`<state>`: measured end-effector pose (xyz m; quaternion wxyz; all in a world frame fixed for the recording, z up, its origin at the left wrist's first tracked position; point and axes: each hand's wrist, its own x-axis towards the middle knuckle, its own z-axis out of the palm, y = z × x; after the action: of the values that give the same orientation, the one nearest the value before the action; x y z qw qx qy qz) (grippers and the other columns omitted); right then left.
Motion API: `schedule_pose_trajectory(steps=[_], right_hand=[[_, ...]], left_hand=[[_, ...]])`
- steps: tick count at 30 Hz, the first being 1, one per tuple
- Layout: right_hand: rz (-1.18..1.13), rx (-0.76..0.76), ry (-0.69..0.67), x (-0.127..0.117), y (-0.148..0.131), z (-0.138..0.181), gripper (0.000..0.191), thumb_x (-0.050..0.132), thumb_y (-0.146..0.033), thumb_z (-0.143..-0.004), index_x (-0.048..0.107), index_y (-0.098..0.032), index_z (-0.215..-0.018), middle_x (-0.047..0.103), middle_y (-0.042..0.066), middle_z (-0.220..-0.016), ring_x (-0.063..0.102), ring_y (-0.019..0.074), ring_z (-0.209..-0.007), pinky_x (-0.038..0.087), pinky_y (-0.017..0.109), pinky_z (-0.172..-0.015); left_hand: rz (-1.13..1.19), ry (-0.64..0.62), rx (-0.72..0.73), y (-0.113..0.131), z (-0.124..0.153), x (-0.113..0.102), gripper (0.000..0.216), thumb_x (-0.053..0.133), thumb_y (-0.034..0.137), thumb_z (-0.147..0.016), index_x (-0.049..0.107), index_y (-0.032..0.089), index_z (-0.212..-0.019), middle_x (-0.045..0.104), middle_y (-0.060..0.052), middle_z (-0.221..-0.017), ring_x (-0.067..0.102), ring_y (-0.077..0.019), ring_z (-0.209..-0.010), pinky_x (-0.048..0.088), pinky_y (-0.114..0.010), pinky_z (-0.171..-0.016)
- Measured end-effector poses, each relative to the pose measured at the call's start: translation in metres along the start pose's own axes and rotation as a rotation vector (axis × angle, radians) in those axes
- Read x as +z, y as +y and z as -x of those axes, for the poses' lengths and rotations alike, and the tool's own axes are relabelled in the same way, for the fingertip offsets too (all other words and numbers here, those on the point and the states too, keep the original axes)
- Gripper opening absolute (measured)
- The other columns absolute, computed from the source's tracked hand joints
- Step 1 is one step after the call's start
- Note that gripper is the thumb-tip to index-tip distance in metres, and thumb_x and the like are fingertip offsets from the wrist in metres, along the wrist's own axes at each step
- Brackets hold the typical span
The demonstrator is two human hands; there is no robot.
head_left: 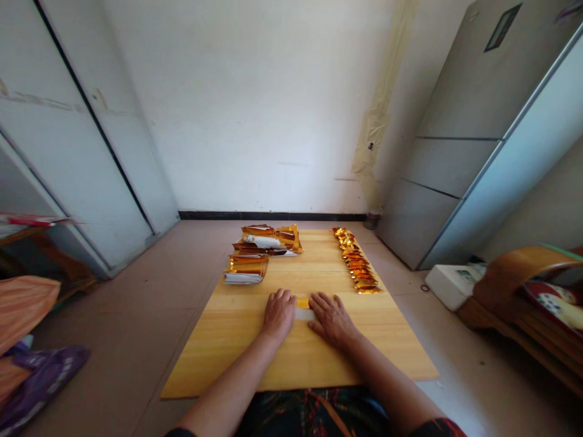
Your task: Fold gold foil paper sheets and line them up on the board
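Note:
A small sheet of gold and white paper (303,308) lies on the wooden board (237,340) between my two hands. My left hand (279,312) presses down on its left side, fingers curled. My right hand (331,317) lies flat on its right side with fingers stretched forward. Stacks of gold foil paper (248,267) sit at the board's far left. A row of folded gold pieces (357,261) runs along the far right edge.
The board rests on a tiled floor. A grey refrigerator (473,139) stands at right, with a white box (450,284) and a wooden chair (523,285) beside it. Cabinet doors (82,152) stand at left; purple and orange cloth (31,340) lies below.

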<state>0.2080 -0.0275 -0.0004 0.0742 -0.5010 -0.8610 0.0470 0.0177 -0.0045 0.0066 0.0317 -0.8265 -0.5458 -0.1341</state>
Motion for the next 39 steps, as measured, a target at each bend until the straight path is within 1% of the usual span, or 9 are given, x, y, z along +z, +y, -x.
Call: schedule_pose_trajectory(steps=[3,5,8,11,18,24,29,36,39], right_hand=[[0.026,-0.030,0.099,0.001,-0.001,0.004,0.044,0.046,-0.042,-0.090,0.050,-0.023,-0.129,0.044,0.008,-0.141,0.031,0.0268,-0.131,0.021,0.049,-0.106],[0.034,-0.085,0.165,-0.001,-0.004,0.004,0.031,0.049,-0.037,-0.090,0.058,-0.022,-0.115,0.052,0.008,-0.132,0.040,0.0248,-0.122,0.027,0.042,-0.101],[0.043,-0.174,0.208,-0.005,-0.010,0.001,0.018,0.048,-0.031,-0.091,0.063,-0.021,-0.095,0.064,0.006,-0.102,0.051,0.0193,-0.097,0.034,0.034,-0.087],[0.067,-0.206,0.226,-0.005,-0.012,0.000,0.016,0.048,-0.027,-0.092,0.062,-0.021,-0.086,0.062,0.003,-0.083,0.050,0.0168,-0.083,0.033,0.031,-0.078],[0.099,-0.253,0.270,-0.004,-0.013,0.002,0.018,0.045,-0.022,-0.093,0.060,-0.020,-0.083,0.059,0.003,-0.082,0.047,0.0159,-0.080,0.032,0.030,-0.074],[0.059,-0.310,0.277,-0.005,-0.015,0.006,0.015,0.048,-0.024,-0.091,0.061,-0.019,-0.085,0.060,0.003,-0.083,0.048,0.0160,-0.082,0.033,0.030,-0.075],[0.047,-0.231,0.274,0.001,-0.017,0.006,0.015,0.056,-0.029,-0.086,0.060,-0.020,-0.076,0.060,0.002,-0.079,0.049,0.0161,-0.080,0.033,0.029,-0.073],[-0.002,-0.112,0.284,0.010,-0.021,-0.001,0.009,0.059,-0.029,-0.086,0.061,-0.021,-0.083,0.062,0.002,-0.086,0.050,0.0165,-0.085,0.033,0.028,-0.075],[-0.021,-0.077,0.283,0.010,-0.022,-0.002,0.005,0.058,-0.025,-0.086,0.062,-0.021,-0.085,0.062,0.002,-0.087,0.050,0.0161,-0.085,0.033,0.028,-0.076]], left_hand=[[0.080,-0.027,0.092,-0.004,-0.004,0.004,0.019,0.046,0.016,-0.088,0.065,0.020,-0.085,0.061,-0.005,-0.093,0.050,-0.0192,-0.091,0.037,-0.031,-0.078],[0.123,-0.028,0.160,-0.007,-0.006,0.004,0.017,0.049,0.017,-0.088,0.065,0.020,-0.082,0.061,-0.004,-0.089,0.051,-0.0179,-0.088,0.037,-0.031,-0.077],[0.102,-0.017,0.202,-0.006,-0.006,-0.001,0.017,0.051,0.022,-0.088,0.065,0.020,-0.079,0.062,-0.005,-0.085,0.052,-0.0191,-0.087,0.036,-0.033,-0.077],[0.057,-0.028,0.204,-0.001,-0.002,-0.008,0.019,0.049,0.021,-0.088,0.065,0.019,-0.077,0.063,-0.006,-0.082,0.053,-0.0196,-0.085,0.035,-0.036,-0.079],[0.054,-0.020,0.153,0.009,0.007,-0.010,0.015,0.060,0.030,-0.081,0.066,0.017,-0.087,0.063,-0.008,-0.090,0.053,-0.0238,-0.094,0.037,-0.038,-0.084],[0.090,-0.018,0.127,0.008,0.008,-0.004,0.014,0.062,0.028,-0.080,0.064,0.017,-0.088,0.061,-0.008,-0.093,0.052,-0.0239,-0.096,0.040,-0.038,-0.084],[0.232,0.012,0.145,0.006,0.007,0.002,0.004,0.060,0.018,-0.079,0.061,0.017,-0.082,0.060,-0.006,-0.094,0.052,-0.0210,-0.093,0.043,-0.035,-0.085],[0.458,0.099,0.266,-0.001,0.006,0.013,0.012,0.054,0.013,-0.082,0.064,0.018,-0.078,0.062,-0.005,-0.088,0.052,-0.0177,-0.089,0.044,-0.033,-0.086],[0.499,0.090,0.246,-0.003,0.006,0.015,0.015,0.055,0.009,-0.079,0.066,0.019,-0.078,0.063,-0.005,-0.090,0.053,-0.0179,-0.090,0.043,-0.034,-0.088]])
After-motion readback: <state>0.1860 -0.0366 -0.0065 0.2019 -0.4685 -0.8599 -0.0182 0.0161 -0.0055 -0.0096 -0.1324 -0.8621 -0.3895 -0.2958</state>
